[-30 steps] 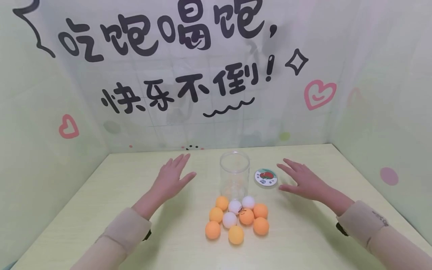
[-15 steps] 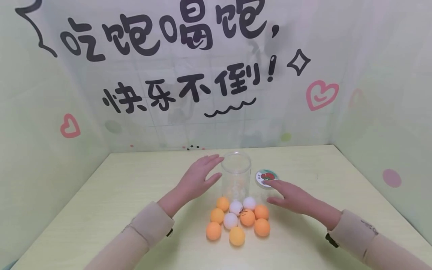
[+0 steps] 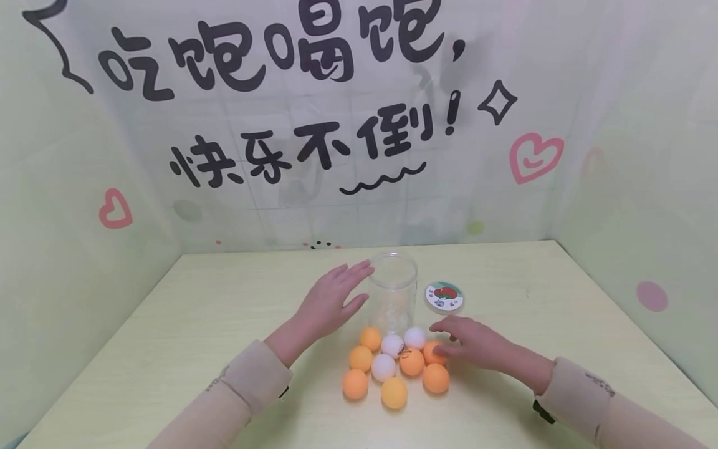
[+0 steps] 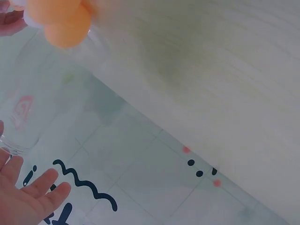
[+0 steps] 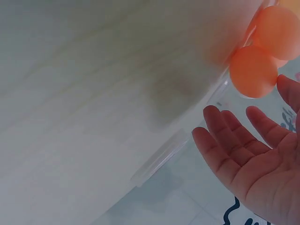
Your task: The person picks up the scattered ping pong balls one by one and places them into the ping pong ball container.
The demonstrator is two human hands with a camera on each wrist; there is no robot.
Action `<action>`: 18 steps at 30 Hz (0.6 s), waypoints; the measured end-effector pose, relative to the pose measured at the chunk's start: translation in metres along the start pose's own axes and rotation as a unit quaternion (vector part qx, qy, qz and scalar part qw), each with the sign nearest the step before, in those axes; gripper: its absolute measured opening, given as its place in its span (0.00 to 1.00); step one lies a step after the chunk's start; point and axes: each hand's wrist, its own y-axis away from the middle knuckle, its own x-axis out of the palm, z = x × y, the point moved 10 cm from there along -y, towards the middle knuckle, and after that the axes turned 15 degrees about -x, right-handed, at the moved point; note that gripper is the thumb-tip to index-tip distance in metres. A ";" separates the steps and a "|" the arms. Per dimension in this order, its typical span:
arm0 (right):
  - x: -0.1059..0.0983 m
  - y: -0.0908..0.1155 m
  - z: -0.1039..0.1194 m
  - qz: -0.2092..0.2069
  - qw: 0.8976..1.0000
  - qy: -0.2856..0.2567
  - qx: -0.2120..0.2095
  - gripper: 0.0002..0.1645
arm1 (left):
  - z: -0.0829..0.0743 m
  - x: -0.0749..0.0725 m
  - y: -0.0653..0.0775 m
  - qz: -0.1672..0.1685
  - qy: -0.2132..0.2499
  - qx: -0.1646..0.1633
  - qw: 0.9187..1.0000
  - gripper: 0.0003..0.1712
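A clear, lidless cylindrical jar (image 3: 394, 299) stands upright behind a cluster of orange and white ping-pong balls (image 3: 394, 393). My left hand (image 3: 328, 304) is at the jar's left side, its fingers extended by the rim; whether they touch it is hard to tell. In the left wrist view the same hand (image 4: 28, 199) has its fingers spread next to the jar's clear wall. My right hand (image 3: 477, 344) hovers at the cluster's right edge, thumb over an orange ball. The right wrist view has the thumb tip right at that orange ball (image 5: 253, 72), with the other fingers loosely extended and apart from it.
A round lid with a red tomato-like picture (image 3: 444, 296) lies flat to the right of the jar. The pale wooden table (image 3: 235, 305) is enclosed by printed fabric walls (image 3: 269, 212) at the back and sides.
Both hands have come inward. The left has reached the jar's side and then stayed there; the right has passed over the lid and down toward the balls. Jar, lid and balls stay put.
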 end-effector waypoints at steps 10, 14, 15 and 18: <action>0.009 -0.002 -0.001 0.015 0.999 -0.027 -0.028 0.27 | 0.007 0.011 -0.001 0.063 0.008 -0.011 0.998 0.34; 0.011 -0.003 0.001 0.019 0.998 -0.042 -0.030 0.25 | 0.009 0.013 0.000 0.075 0.027 -0.021 0.997 0.35; 0.011 -0.003 0.002 0.020 0.998 -0.044 -0.029 0.24 | 0.009 0.013 0.000 0.077 0.031 -0.023 0.996 0.35; 0.011 -0.005 0.003 0.021 0.998 -0.045 -0.034 0.23 | 0.009 0.014 0.001 0.079 0.038 -0.029 0.996 0.35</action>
